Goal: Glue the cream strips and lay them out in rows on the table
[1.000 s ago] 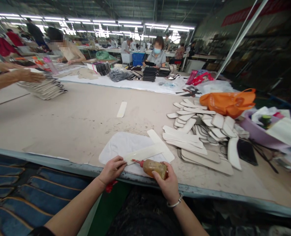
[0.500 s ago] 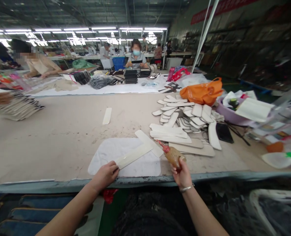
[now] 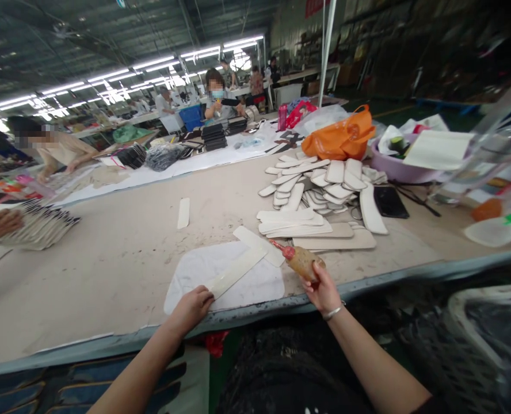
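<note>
My left hand [image 3: 191, 307] pinches the near end of a long cream strip [image 3: 237, 271] that lies slantwise on a white cloth pad [image 3: 203, 270] at the table's front edge. My right hand [image 3: 323, 288] grips a small squeeze bottle of amber glue [image 3: 301, 261] with a red nozzle, tilted up and to the left, its tip close to a second cream strip [image 3: 258, 244] beside the pad. The bottle's tip is off the held strip.
A heap of cream strips and sole-shaped pieces [image 3: 316, 195] lies to the right, with an orange bag [image 3: 339, 138], a purple basin [image 3: 396, 167] and a dark flat piece [image 3: 391, 202] beyond. One lone strip [image 3: 183, 213] lies mid-table. Other people work at the left and far side.
My right hand carried the glue bottle from over the held strip out to the right and tilted its nozzle up. The left hand kept its hold. My view swung right and tilted.
</note>
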